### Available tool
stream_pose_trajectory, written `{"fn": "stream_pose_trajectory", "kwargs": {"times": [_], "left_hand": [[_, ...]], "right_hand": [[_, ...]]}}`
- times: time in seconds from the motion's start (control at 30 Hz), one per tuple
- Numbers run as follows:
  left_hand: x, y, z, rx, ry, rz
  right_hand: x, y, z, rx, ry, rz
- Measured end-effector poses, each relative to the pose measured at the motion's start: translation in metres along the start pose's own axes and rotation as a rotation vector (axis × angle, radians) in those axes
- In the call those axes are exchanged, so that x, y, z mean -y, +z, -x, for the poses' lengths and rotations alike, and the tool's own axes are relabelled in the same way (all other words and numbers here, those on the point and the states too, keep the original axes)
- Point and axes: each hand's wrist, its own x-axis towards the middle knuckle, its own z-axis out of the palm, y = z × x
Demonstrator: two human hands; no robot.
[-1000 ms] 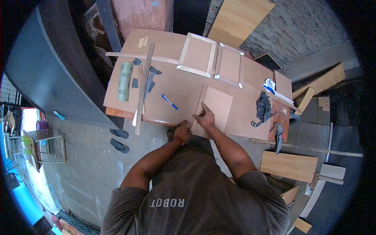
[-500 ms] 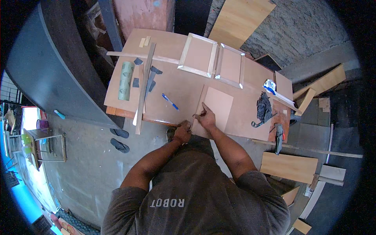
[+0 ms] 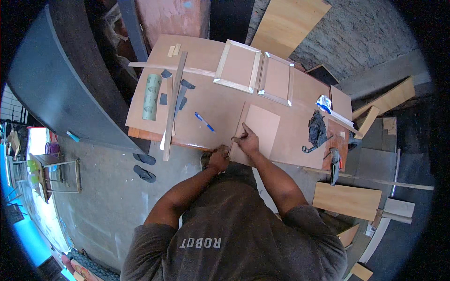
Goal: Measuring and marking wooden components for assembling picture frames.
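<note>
A light brown rectangular board (image 3: 265, 124) lies near the table's front edge, with a thin brown strip (image 3: 240, 119) along its left side. My right hand (image 3: 247, 142) rests on the board's lower left part, forefinger stretched forward and thumb spread toward the strip. Just left of it, at the table's front edge, my left hand (image 3: 218, 158) is closed, its fingers curled by the strip's near end. Whatever lies inside those fingers is hidden. A blue pen (image 3: 204, 122) lies on the tabletop to the left of the strip.
Two rectangular wooden frames (image 3: 237, 65) lie at the table's (image 3: 197, 56) back. Left are a green patterned roll (image 3: 151, 97), long wooden strips (image 3: 174, 107) and dark scraps (image 3: 187, 84). A crumpled black cloth (image 3: 317, 129) sits right. Sandals (image 3: 144, 173) and offcuts (image 3: 347, 200) lie below.
</note>
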Motion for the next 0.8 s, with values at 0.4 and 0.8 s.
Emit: {"fn": "stream_pose_trajectory", "kwargs": {"times": [0.4, 0.8], "left_hand": [[0.006, 0.003, -0.001, -0.069, 0.081, 0.065], [-0.007, -0.008, 0.002, -0.043, 0.039, 0.059]], "right_hand": [[0.003, -0.004, -0.001, -0.021, -0.037, 0.027], [0.008, -0.002, -0.001, -0.056, -0.021, 0.040]]}}
